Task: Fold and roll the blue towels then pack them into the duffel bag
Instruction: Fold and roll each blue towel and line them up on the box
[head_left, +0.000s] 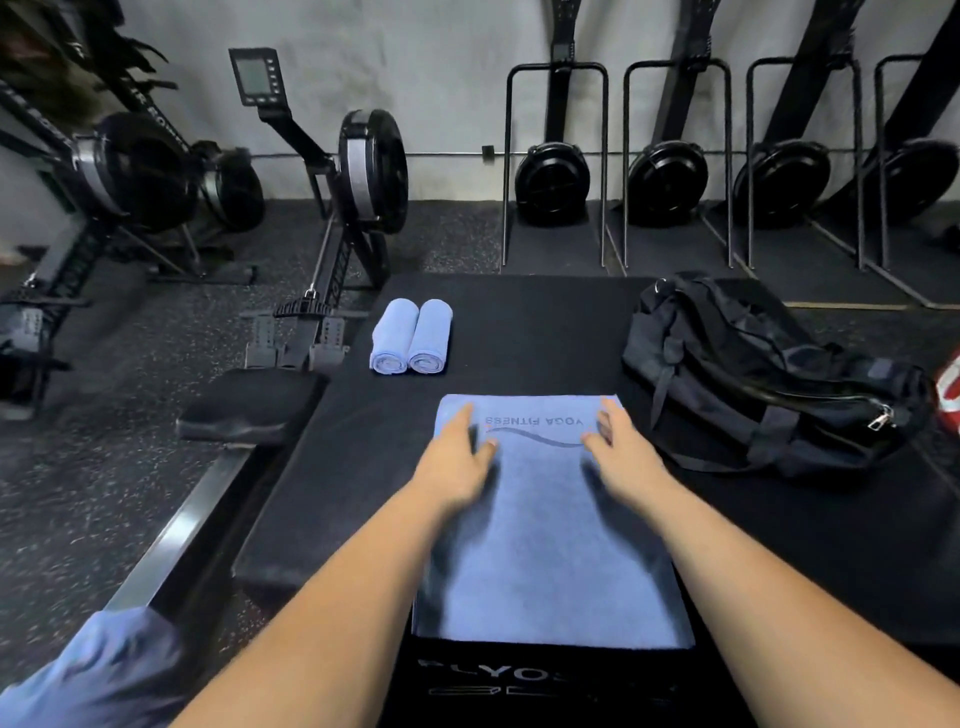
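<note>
My left hand (457, 462) and right hand (621, 457) lie flat, fingers straight, on the soft, limp blue towel (550, 545); I'd pinch its far edge.

bare mat (535, 332) between rolled towels (410, 338) and duffel bag (753, 374)

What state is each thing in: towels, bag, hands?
Flat towel: folded flat, unrolled, under both hands.
Rolled towels: two, rolled, side by side on mat, not packed.
Loose towel: bunched, lower left, blurred.
Bag: on mat, right; zip state unclear.
Left hand: open, fingers on flat towel's far end.
Right hand: open, fingers on same end.
</note>
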